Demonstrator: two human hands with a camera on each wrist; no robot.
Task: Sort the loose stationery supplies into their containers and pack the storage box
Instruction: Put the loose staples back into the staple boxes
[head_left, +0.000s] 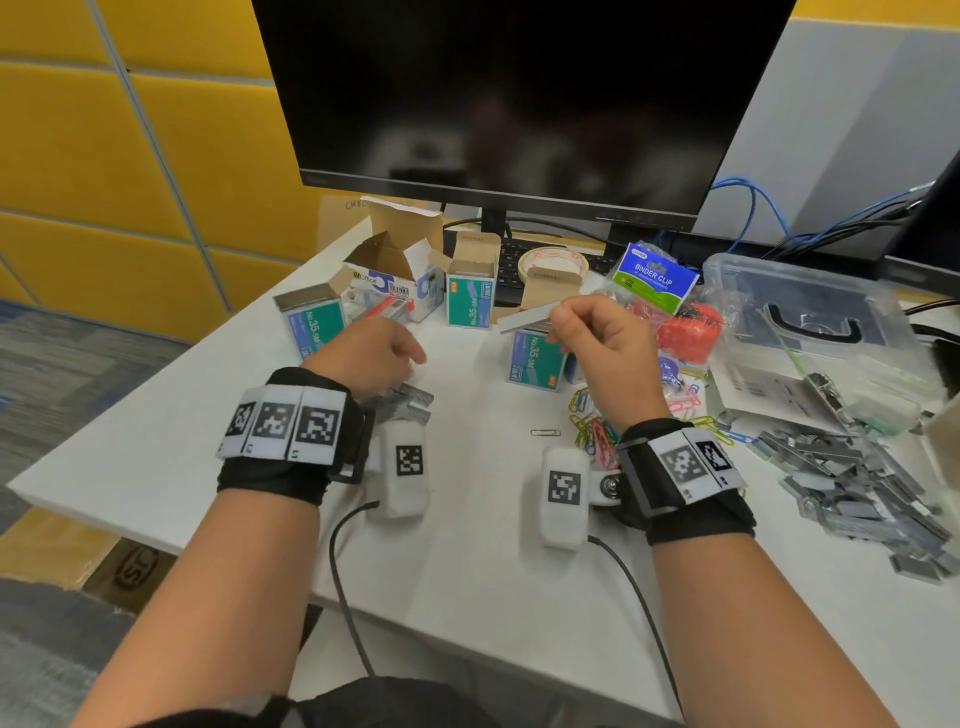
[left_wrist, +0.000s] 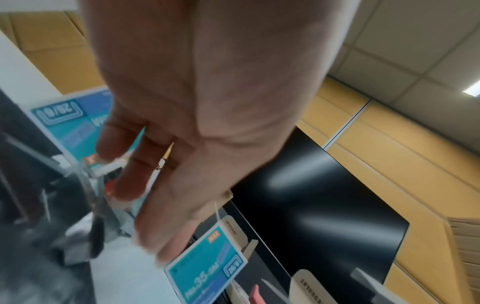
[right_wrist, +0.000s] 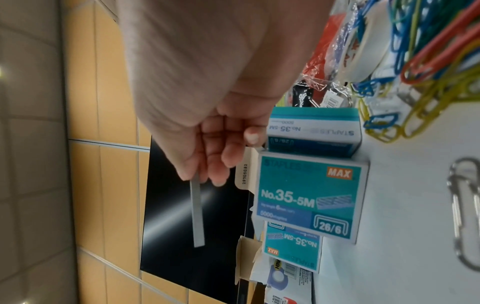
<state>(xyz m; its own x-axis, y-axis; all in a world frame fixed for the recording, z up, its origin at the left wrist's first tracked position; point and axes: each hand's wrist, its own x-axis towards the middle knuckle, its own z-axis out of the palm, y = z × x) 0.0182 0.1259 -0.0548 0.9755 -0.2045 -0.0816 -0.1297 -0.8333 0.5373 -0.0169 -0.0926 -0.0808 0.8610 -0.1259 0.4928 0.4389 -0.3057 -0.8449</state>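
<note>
My right hand (head_left: 563, 322) pinches a grey strip of staples (head_left: 527, 318) just above an open teal staple box (head_left: 535, 359). In the right wrist view the staple strip (right_wrist: 197, 214) sticks out past the fingers of my right hand (right_wrist: 215, 162), beside that staple box (right_wrist: 309, 197). My left hand (head_left: 400, 361) hovers with relaxed fingers over a small heap of staple strips (head_left: 410, 402) and holds nothing. In the left wrist view my left hand (left_wrist: 155, 195) is blurred, with its fingers loosely extended. The clear storage box (head_left: 727, 270) stands at the right.
Two more teal staple boxes (head_left: 311, 322) (head_left: 470, 299) and an opened white carton (head_left: 395, 283) stand behind my hands. Coloured paper clips (head_left: 592, 421), a binder clip bag (head_left: 654, 278), a tape roll (head_left: 553, 262) and a big staple pile (head_left: 857, 483) lie right. A monitor (head_left: 509, 93) blocks the back.
</note>
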